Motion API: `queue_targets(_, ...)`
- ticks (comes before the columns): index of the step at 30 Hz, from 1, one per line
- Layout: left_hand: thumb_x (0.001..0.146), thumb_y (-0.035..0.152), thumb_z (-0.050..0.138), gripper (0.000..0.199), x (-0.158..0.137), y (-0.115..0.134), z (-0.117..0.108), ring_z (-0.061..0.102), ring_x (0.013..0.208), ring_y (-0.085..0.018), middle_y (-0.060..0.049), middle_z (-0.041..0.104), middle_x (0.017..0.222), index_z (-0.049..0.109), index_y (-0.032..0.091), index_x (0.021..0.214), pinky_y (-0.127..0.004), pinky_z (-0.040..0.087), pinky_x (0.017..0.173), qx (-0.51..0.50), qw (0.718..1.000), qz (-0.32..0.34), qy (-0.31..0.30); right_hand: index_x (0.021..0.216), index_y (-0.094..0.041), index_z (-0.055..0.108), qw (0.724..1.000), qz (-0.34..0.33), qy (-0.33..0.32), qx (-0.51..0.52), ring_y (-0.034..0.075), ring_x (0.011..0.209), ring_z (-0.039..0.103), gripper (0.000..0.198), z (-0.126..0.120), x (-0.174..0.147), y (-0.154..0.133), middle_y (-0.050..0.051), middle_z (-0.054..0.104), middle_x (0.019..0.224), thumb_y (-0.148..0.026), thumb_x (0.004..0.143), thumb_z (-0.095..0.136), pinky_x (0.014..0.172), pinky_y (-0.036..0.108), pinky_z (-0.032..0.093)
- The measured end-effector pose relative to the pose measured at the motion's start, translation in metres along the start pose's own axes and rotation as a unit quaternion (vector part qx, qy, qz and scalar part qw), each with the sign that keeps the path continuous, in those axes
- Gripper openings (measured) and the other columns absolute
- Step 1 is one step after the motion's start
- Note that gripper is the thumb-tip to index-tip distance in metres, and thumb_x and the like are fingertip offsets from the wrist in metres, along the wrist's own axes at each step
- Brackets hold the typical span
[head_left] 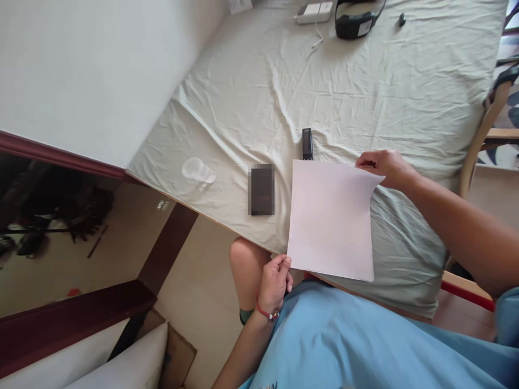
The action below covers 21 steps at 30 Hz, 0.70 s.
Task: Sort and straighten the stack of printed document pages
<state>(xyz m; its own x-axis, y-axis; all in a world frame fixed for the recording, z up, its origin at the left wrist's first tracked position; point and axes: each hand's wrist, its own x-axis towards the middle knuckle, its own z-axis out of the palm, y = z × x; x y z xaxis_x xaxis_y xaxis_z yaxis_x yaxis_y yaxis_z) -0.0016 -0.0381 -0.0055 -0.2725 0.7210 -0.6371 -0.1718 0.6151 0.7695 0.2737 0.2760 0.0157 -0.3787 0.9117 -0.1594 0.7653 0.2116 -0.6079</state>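
Note:
White paper [330,216], with what seem to be more sheet edges showing along its right and bottom sides, lies over the near part of the cloth-covered table. My left hand [276,281] pinches its lower left corner between thumb and fingers at the table edge. At the upper right corner, my right hand [385,165] grips the paper, and that corner curls upward; some of its fingertips are hidden behind the sheet. Just beyond the top edge stands a narrow black object [307,143] that looks like a stapler. Left of the paper lies a dark, pixelated rectangular object [262,190].
A clear plastic cup [199,170] lies tipped near the left edge of the table [227,119]. Toward the back are a white device with a cable [315,13], a black headset-like item [354,26] and a small black piece [401,20]. A wooden chair [478,135] stands right.

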Motion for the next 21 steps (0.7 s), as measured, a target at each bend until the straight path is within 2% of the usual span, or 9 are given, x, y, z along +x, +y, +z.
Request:
queue_targets(3,0.077,0.078,0.075,0.066,-0.001,0.002,0.000,0.032,0.034,-0.007,0.009,0.041,0.041,0.063,0.015,0.089,-0.020,0.021,0.040,0.008,1.000,0.007,-0.005,0.089,-0.025,0.077,0.999,-0.025,0.016,-0.023,0.028,0.089,0.070,0.023,-0.002,-0.003,0.000,0.006,0.077,0.092,-0.034,0.084,0.057,0.084,0.040,0.051)
queue_targets(7,0.076,0.079,0.075,0.065,-0.001,0.002,-0.001,0.032,0.034,-0.007,0.009,0.042,0.041,0.062,0.016,0.087,-0.020,0.022,0.040,0.018,1.000,0.008,-0.002,0.092,-0.028,0.081,0.989,-0.112,0.081,-0.049,0.030,0.104,0.067,0.028,-0.003,-0.006,-0.003,0.005,0.077,0.115,-0.034,0.088,0.054,0.095,0.046,0.051)
queue_targets(10,0.076,0.079,0.075,0.066,0.000,0.002,-0.001,0.032,0.034,-0.007,0.009,0.042,0.041,0.062,0.016,0.087,-0.020,0.023,0.039,0.021,1.000,0.008,-0.001,0.090,-0.030,0.081,0.980,-0.167,0.097,-0.044,0.032,0.109,0.062,0.029,-0.003,-0.007,-0.007,0.005,0.078,0.111,-0.033,0.090,0.052,0.097,0.051,0.050)
queue_targets(12,0.075,0.079,0.076,0.066,0.000,0.003,0.000,0.032,0.034,-0.007,0.009,0.042,0.041,0.062,0.016,0.088,-0.020,0.022,0.039,0.020,1.000,0.007,0.000,0.088,-0.028,0.079,0.981,-0.170,0.093,-0.016,0.033,0.110,0.061,0.026,-0.003,-0.009,-0.011,0.008,0.077,0.105,-0.035,0.091,0.055,0.098,0.052,0.050)
queue_targets(15,0.073,0.080,0.077,0.067,0.000,0.003,0.001,0.032,0.034,-0.007,0.010,0.042,0.041,0.062,0.016,0.088,-0.020,0.020,0.039,0.013,1.000,0.002,0.004,0.089,-0.025,0.075,0.988,-0.093,0.048,0.111,0.029,0.100,0.066,0.025,-0.005,-0.015,-0.017,0.009,0.076,0.102,-0.047,0.092,0.061,0.092,0.049,0.054)
queue_targets(17,0.071,0.080,0.078,0.068,0.000,0.004,0.001,0.032,0.033,-0.007,0.009,0.042,0.041,0.062,0.016,0.089,-0.020,0.020,0.039,0.008,1.000,-0.002,0.010,0.091,-0.024,0.071,0.973,-0.053,-0.007,0.224,0.027,0.100,0.069,0.033,-0.009,-0.022,-0.022,0.009,0.076,0.116,-0.056,0.091,0.066,0.090,0.046,0.056)
queue_targets(19,0.071,0.080,0.078,0.068,-0.001,0.005,0.002,0.032,0.033,-0.007,0.009,0.043,0.041,0.062,0.016,0.088,-0.021,0.020,0.039,0.007,1.000,-0.006,0.016,0.090,-0.022,0.070,0.948,-0.069,-0.063,0.304,0.029,0.117,0.068,0.039,-0.017,-0.029,-0.025,0.009,0.071,0.135,-0.061,0.089,0.071,0.101,0.046,0.055)
queue_targets(21,0.072,0.078,0.078,0.066,-0.002,0.006,0.002,0.031,0.033,-0.007,0.009,0.043,0.039,0.062,0.016,0.088,-0.021,0.021,0.040,0.008,1.000,-0.011,0.016,0.087,-0.022,0.070,0.923,-0.113,-0.122,0.348,0.032,0.137,0.059,0.039,-0.027,-0.034,-0.027,0.008,0.066,0.147,-0.061,0.087,0.076,0.113,0.047,0.049)
